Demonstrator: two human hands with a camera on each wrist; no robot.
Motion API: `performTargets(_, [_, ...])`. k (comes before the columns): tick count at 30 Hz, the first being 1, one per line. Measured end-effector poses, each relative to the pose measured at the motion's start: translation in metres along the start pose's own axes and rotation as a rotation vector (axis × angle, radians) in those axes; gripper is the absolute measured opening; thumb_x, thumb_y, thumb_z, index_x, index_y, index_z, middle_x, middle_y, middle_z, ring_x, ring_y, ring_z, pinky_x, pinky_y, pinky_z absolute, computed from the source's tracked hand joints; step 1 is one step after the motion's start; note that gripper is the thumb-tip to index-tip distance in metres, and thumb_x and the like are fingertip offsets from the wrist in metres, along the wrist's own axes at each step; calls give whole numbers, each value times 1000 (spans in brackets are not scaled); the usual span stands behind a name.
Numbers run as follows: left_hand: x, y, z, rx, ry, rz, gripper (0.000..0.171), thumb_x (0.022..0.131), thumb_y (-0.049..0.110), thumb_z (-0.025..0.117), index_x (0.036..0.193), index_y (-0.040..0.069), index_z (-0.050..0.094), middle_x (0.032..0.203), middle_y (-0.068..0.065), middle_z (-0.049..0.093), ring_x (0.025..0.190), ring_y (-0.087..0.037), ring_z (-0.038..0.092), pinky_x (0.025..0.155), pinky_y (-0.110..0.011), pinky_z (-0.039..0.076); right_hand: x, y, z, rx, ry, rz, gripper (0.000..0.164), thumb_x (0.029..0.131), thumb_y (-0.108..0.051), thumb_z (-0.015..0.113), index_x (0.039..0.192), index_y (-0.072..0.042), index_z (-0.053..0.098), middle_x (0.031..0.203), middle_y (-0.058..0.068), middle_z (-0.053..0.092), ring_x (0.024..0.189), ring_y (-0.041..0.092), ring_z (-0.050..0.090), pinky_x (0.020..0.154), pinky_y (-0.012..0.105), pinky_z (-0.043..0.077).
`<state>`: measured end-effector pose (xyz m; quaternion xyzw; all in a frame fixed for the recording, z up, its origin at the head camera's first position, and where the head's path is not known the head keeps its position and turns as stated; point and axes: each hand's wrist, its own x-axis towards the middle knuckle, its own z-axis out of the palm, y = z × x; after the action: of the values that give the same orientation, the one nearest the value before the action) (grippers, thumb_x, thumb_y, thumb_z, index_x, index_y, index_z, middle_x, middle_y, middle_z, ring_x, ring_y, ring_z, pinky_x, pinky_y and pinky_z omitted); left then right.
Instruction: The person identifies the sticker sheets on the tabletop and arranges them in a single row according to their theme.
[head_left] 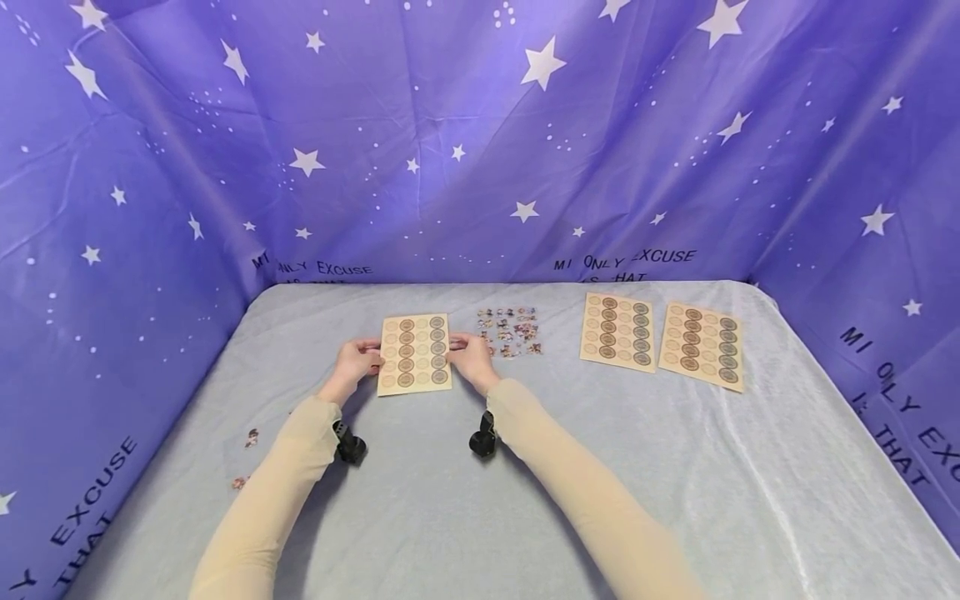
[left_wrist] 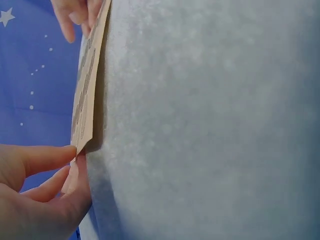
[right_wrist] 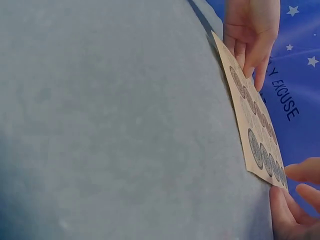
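A tan sheet of round stickers (head_left: 415, 354), printed in columns of pale and dark circles, is held between both hands close over the table. On its left edge, my left hand (head_left: 356, 367) pinches it between thumb and fingers; the left wrist view shows the thumb (left_wrist: 50, 159) on the printed face. The right hand (head_left: 472, 360) grips the opposite edge the same way, its fingers passing behind the sheet (right_wrist: 255, 125). Just beyond the right hand lies a clear sheet of small colourful figure stickers (head_left: 517, 329).
Two more tan sticker sheets, one (head_left: 618, 332) beside the other (head_left: 702, 346), lie at the back right. Another clear sheet with small figures (head_left: 252, 437) lies partly under the left sleeve. A grey cloth (head_left: 600, 517) covers the table; starry purple curtains (head_left: 480, 125) surround it.
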<state>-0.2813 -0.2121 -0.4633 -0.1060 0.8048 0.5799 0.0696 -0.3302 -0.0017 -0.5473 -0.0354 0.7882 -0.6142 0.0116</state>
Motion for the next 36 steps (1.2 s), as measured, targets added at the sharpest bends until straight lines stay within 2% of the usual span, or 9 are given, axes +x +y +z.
performTargets(2, [-18,13,-3,-14,-15,-23,45,79,-11,51,123,-13,41,102,-24,58,71,-13,60,63,-26,53,2,8,5,58,16,5,42,68,2,67,109,-4,61,82,5,66,74,12,61,61,20,51])
performTargets(5, [-31,19,-8,-49,-40,-42,45,80,-11,50,124,-14,40,99,-22,58,70,-10,59,64,-25,53,3,19,12,113,40,34,42,68,5,63,109,0,59,79,4,66,71,12,61,59,20,52])
performTargets(15, [-47,1,-24,-130,-42,-21,49,77,-9,55,124,-10,43,76,2,61,64,-4,58,58,-19,52,-19,13,31,324,20,153,39,72,13,58,110,3,58,78,9,64,70,18,62,60,28,54])
performTargets(17, [-50,-4,-28,-163,-44,-20,50,75,-9,56,124,-9,44,73,5,60,63,-4,58,57,-18,51,-22,17,35,373,6,121,38,71,13,58,107,3,59,75,7,64,66,17,62,57,26,54])
performTargets(20, [-57,-6,-34,-167,-71,2,52,76,-8,56,125,-10,41,72,7,59,64,-3,58,58,-18,51,-42,-9,32,381,-7,164,36,71,13,58,106,2,61,75,8,64,66,17,62,58,27,54])
performTargets(25, [-68,-9,-42,-141,-56,-4,53,77,-7,57,127,-8,40,75,7,61,66,-4,59,60,-19,52,-94,-90,18,349,-16,268,38,73,16,53,111,9,56,87,21,63,72,19,61,68,30,54])
performTargets(28, [-74,-11,-48,-128,-56,-13,54,77,-5,58,128,-7,40,76,7,61,68,-4,59,61,-19,52,-113,-117,13,356,-30,296,39,75,16,51,113,13,52,94,27,60,73,19,60,72,31,53])
performTargets(33, [-82,-13,-55,-106,-50,-17,54,77,-4,57,128,-7,39,76,7,62,67,-3,59,60,-19,51,-129,-134,13,370,-42,295,36,76,16,50,112,12,52,92,26,61,70,14,59,72,30,53])
performTargets(36, [-86,-13,-57,-82,-36,-40,54,78,-4,56,129,-7,38,76,7,61,66,-3,59,60,-19,51,-126,-124,20,376,-36,274,35,76,16,50,110,13,53,84,20,63,68,14,60,68,27,54])
